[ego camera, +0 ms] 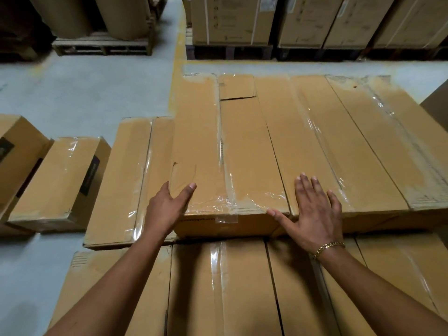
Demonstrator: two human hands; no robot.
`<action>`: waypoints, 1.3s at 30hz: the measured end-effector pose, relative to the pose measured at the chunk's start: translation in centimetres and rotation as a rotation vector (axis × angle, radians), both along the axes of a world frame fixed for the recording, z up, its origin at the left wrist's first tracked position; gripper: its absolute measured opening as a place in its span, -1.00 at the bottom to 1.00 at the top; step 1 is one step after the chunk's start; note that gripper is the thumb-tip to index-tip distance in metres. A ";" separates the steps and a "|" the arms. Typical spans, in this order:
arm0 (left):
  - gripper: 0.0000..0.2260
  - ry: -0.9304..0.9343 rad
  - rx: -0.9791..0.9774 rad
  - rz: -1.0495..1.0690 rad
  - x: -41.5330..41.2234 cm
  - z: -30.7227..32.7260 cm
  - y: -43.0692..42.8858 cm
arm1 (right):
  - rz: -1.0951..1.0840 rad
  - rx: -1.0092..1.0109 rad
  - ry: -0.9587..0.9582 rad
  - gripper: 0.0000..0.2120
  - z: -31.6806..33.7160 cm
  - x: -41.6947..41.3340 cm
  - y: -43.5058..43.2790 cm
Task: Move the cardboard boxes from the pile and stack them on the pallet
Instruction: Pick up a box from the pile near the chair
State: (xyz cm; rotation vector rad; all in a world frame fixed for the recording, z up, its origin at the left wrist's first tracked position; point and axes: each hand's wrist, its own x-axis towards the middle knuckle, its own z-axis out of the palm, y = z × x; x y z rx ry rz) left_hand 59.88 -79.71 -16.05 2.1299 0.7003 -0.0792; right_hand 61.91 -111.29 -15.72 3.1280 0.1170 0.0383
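A long taped cardboard box (242, 151) lies on top of a stack of similar boxes, its near end facing me. My left hand (167, 207) holds its near left corner, thumb on the top face and the other fingers out of sight down the left side. My right hand (312, 209) lies flat with spread fingers on the neighbouring box (339, 146), thumb touching the near right corner of the first box. A lower layer of boxes (242, 287) runs under my forearms. The pallet under this stack is hidden.
A lower box (121, 180) sits left of the stack, with two more boxes (58, 180) further left on the grey floor (84, 93). Large paper rolls on a wooden pallet (101, 44) stand at the back left. Strapped cartons on pallets (232, 20) line the back.
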 end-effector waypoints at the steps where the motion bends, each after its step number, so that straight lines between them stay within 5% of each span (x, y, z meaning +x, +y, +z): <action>1: -0.12 0.001 0.007 0.000 0.1 0.1 -0.2 | -0.001 0.003 -0.006 0.07 0.0 0.1 -0.2; 12: -0.15 -0.001 -0.038 0.022 0.5 0.2 0.2 | 0.005 -0.020 -0.039 0.06 -0.2 0.7 0.3; 19: -0.18 -0.079 -0.270 0.032 -1.7 -0.3 1.3 | 0.028 0.016 -0.019 0.06 -0.2 0.5 0.0; 23: -0.30 -0.067 -0.192 0.015 -8.7 -3.3 1.4 | 0.032 0.020 0.011 0.08 0.1 0.3 -0.1; 30: -0.18 0.060 -0.109 -0.112 -21.4 -7.8 3.3 | 0.014 0.173 0.014 0.06 0.4 -3.3 -0.2; 39: -0.33 -0.038 0.120 -0.285 -21.7 1.0 5.5 | 0.046 0.112 0.172 0.02 3.8 -13.2 0.5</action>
